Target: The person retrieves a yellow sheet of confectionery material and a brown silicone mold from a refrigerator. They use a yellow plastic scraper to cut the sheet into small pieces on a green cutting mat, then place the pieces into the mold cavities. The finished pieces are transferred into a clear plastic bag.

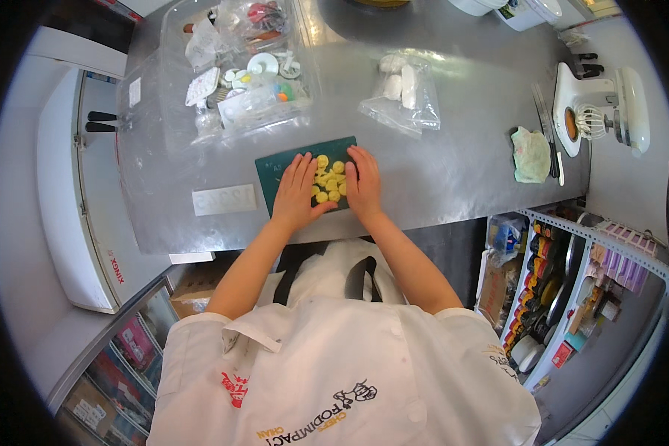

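A small green cutting mat (pixel 268 163) lies near the front edge of the steel table. On it sits a cluster of small yellow moulded pieces (pixel 333 183), several of them round, perhaps fondant. My left hand (pixel 298 192) rests on the mat at the cluster's left, fingers together and thumb reaching along its near side. My right hand (pixel 365 181) stands at the cluster's right edge, its thumb against or very close to the pieces. Both hands cup the pieces from the sides without gripping any. Left of the mat is a white rectangular mould (pixel 224 200) with faint figures.
A clear plastic bin (pixel 170 72) of moulds and tools stands back left on the steel table (pixel 457 161). Farther right lie a bag of white blocks (pixel 407 92), a green cloth (pixel 531 156) and long knives (pixel 552 142). A stand mixer (pixel 630 111) is at the right end.
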Motion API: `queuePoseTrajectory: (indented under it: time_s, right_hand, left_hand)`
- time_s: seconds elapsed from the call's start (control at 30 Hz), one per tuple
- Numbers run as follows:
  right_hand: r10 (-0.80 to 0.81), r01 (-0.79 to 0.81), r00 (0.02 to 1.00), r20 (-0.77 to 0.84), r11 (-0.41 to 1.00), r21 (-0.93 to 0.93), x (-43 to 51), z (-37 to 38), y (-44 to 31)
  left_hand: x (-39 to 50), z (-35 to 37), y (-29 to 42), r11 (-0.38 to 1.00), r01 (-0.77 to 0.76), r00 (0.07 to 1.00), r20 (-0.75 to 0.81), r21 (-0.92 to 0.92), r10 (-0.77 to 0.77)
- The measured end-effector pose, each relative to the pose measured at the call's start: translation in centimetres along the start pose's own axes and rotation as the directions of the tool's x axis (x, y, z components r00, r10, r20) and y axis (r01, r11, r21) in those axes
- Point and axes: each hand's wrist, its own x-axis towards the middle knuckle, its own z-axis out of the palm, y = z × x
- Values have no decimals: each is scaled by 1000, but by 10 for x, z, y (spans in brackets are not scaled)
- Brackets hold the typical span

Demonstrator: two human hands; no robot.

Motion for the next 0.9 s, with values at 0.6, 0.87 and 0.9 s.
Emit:
queuePoseTrajectory:
  time_s: [0.6, 0.87, 0.9]
  right_hand:
    - [173, -181, 981, -83, 683, -708, 8, -63, 40]
    - [169, -183, 982, -89, 702, -688, 8, -66, 34]
    - [161, -189, 981, -106, 710, -679, 8, -67, 34]
  left_hand:
    - [89, -163, -79, 970, 241, 886, -416, 35, -206]
    - [139, -143, -113, 941, 252, 965, 21, 226, -263]
    - [145, -142, -115, 948, 238, 969, 19, 209, -247]
